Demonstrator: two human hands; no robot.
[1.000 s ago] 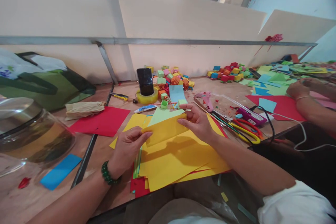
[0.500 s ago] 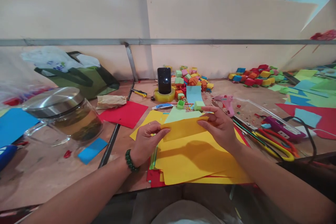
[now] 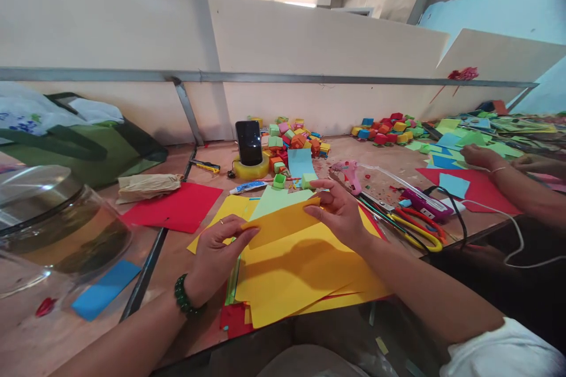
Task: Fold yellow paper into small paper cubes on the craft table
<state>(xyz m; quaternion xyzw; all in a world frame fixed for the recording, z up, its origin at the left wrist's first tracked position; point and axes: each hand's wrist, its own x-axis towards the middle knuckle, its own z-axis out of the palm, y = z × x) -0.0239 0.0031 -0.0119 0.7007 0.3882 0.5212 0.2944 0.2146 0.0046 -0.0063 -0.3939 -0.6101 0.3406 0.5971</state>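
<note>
Between my two hands a narrow yellow paper strip is held up by its ends. My left hand, with a ring and a green bead bracelet, pinches its left end between thumb and fingers. The right end is pinched by my right hand, some of its fingers raised. Below lies a stack of yellow paper sheets, with red and green edges showing under it. Just beyond the strip are pale green paper and small green paper boxes.
A phone stands in a yellow tape roll, near a pile of coloured paper cubes. Right are scissors, a pink glue gun and a co-worker's hand. Left stands a glass teapot.
The view has turned right, bringing a co-worker's hands and arms into sight. Both my hands keep their pinch on the yellow strip, which is held in much the same way.
</note>
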